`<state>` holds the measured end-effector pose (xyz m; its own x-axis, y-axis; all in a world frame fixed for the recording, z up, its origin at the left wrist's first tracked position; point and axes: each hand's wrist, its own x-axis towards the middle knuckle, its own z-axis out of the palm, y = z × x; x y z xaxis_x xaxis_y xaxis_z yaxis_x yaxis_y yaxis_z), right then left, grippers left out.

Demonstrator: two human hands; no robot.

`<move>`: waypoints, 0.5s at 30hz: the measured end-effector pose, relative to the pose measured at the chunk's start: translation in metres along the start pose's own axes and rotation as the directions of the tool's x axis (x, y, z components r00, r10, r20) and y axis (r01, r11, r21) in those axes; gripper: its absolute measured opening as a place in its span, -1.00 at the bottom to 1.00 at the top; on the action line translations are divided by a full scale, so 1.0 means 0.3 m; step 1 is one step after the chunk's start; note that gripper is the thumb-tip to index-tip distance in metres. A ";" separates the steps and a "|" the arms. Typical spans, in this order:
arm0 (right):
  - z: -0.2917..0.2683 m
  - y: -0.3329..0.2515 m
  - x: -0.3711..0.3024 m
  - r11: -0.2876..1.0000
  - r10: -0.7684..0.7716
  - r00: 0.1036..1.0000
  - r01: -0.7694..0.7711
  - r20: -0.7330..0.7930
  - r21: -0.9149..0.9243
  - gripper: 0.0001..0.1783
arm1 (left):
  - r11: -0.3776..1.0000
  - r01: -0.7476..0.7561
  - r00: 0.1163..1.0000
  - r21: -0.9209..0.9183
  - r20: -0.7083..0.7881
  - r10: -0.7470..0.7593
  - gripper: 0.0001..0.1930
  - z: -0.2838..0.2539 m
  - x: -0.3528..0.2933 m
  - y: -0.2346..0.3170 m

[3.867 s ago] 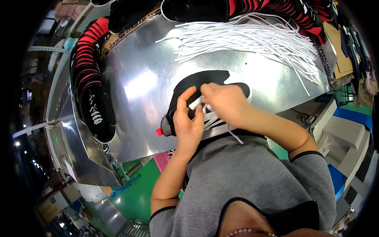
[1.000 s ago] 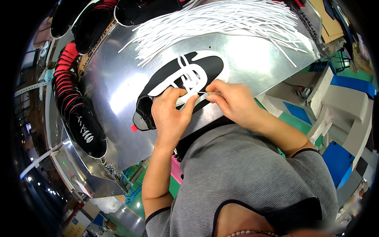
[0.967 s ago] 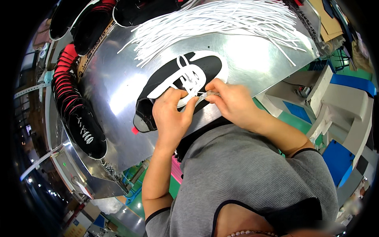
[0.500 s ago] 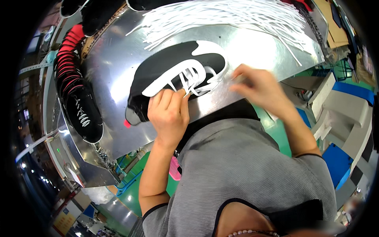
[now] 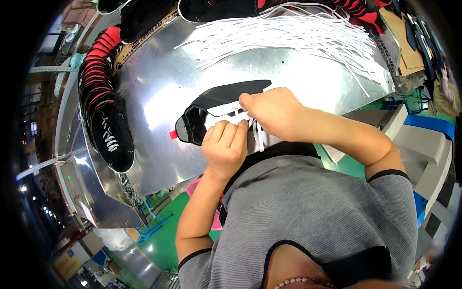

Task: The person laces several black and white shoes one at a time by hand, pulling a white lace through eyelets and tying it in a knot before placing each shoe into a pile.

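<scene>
A black shoe upper [image 5: 226,95] with a white eyelet strip lies on the metal table in front of me. White shoelace is threaded through the strip, and loose lace [image 5: 260,137] hangs between my hands over the near side. My left hand [image 5: 224,147] is closed on the upper's near edge, beside the heel opening and a small red tab. Over the front part, my right hand [image 5: 276,113] is closed with bent fingers on the upper. Its fingertips are partly hidden, as is the toe beneath it.
A pile of loose white laces [image 5: 288,36] spreads across the far side of the metal table [image 5: 154,144]. At the left stands a curved row of nested black uppers [image 5: 110,135] with red linings. More black uppers [image 5: 216,9] lie along the far edge. Brown cardboard [image 5: 402,43] is at the far right.
My right hand has come in from the right onto the upper's front. The upper is now folded narrower and turned, and my left hand has shifted slightly right with it.
</scene>
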<state>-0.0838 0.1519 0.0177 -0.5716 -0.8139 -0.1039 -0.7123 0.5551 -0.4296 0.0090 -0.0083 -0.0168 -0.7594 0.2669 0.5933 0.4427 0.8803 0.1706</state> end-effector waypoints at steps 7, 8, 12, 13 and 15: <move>-0.018 0.056 0.015 0.829 0.061 0.998 -0.060 0.017 0.556 -0.70 | 0.996 0.013 1.000 -0.093 0.008 -0.012 -0.84 0.001 0.001 -0.008; -0.022 0.054 0.015 0.827 0.064 0.998 -0.062 0.017 0.558 -0.69 | 0.995 0.018 1.000 -0.102 0.009 -0.017 -0.84 0.001 0.001 -0.009; -0.018 0.052 0.003 0.732 0.111 0.992 -0.046 -0.052 0.680 -0.68 | 0.984 0.073 0.996 -0.160 0.055 -0.065 -0.83 -0.010 0.017 -0.002; -0.004 0.056 0.001 0.679 0.139 0.987 -0.034 -0.083 0.733 -0.69 | 0.976 0.094 0.993 -0.196 0.082 -0.079 -0.83 -0.018 0.030 0.000; -0.012 0.107 0.030 0.410 0.173 0.969 0.093 -0.178 0.907 -0.76 | 0.966 0.120 0.989 -0.230 0.115 -0.096 -0.83 -0.024 0.039 0.004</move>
<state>-0.1133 0.1631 0.0062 -0.7497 -0.6616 -0.0155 0.0242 -0.0041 -0.9997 0.0040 -0.0070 -0.0041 -0.8481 0.2247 0.4798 0.4457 0.7923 0.4167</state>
